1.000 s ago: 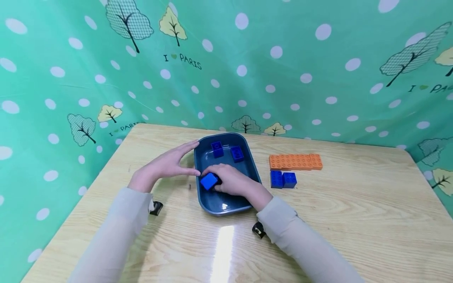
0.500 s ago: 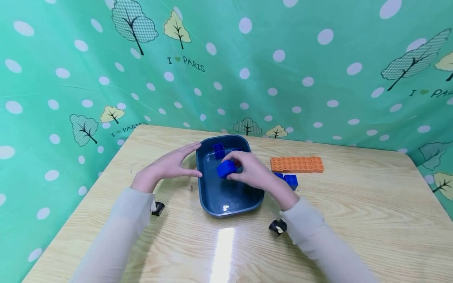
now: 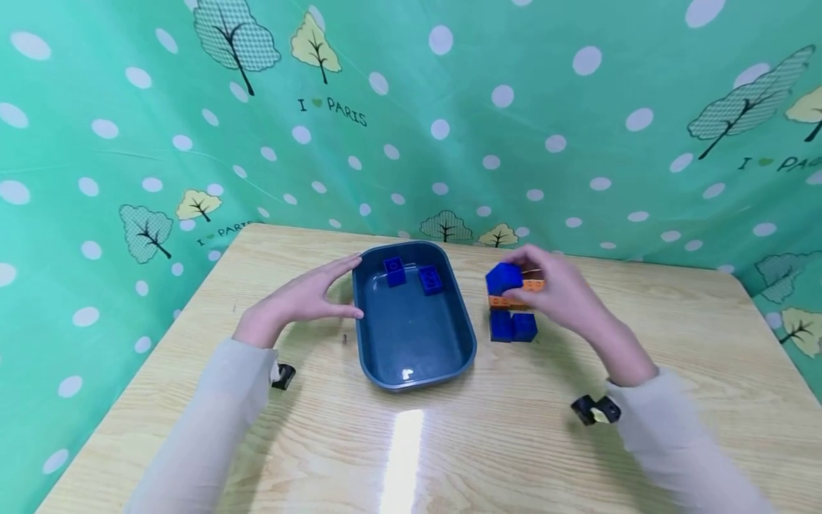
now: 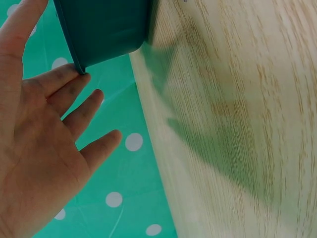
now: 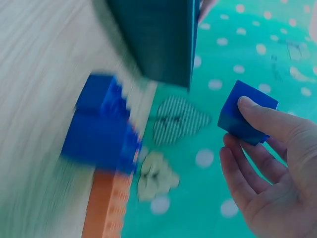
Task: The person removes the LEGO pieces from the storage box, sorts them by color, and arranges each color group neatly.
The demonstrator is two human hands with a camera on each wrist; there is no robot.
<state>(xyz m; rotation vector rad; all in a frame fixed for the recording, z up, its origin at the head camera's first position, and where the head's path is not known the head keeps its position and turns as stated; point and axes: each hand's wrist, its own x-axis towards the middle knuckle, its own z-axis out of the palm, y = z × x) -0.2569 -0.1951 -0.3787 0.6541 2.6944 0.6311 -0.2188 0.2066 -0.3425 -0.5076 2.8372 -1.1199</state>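
Between thumb and fingers my right hand (image 3: 561, 293) pinches a blue toy brick (image 3: 504, 278), held above the orange bricks (image 3: 534, 285) right of the tub; the right wrist view shows the brick (image 5: 246, 111) in the air. Two blue bricks (image 3: 501, 326) sit side by side just in front of the orange ones. My left hand (image 3: 308, 294) has its fingers straight and spread, touching the left rim of the dark blue tub (image 3: 414, 343). Inside the tub's far end lie two more blue bricks (image 3: 394, 272). The left wrist view shows fingertips against the tub's rim (image 4: 83, 70).
A wooden table (image 3: 674, 343) carries everything. Behind it hangs a green dotted curtain (image 3: 411, 86) printed with trees. A tiny dark speck (image 3: 344, 339) lies left of the tub. Each wrist bears a small black camera (image 3: 596, 410).
My right hand has lifted the blue brick out of the tub and carried it right, over the orange bricks. My left hand has stayed at the tub's rim.
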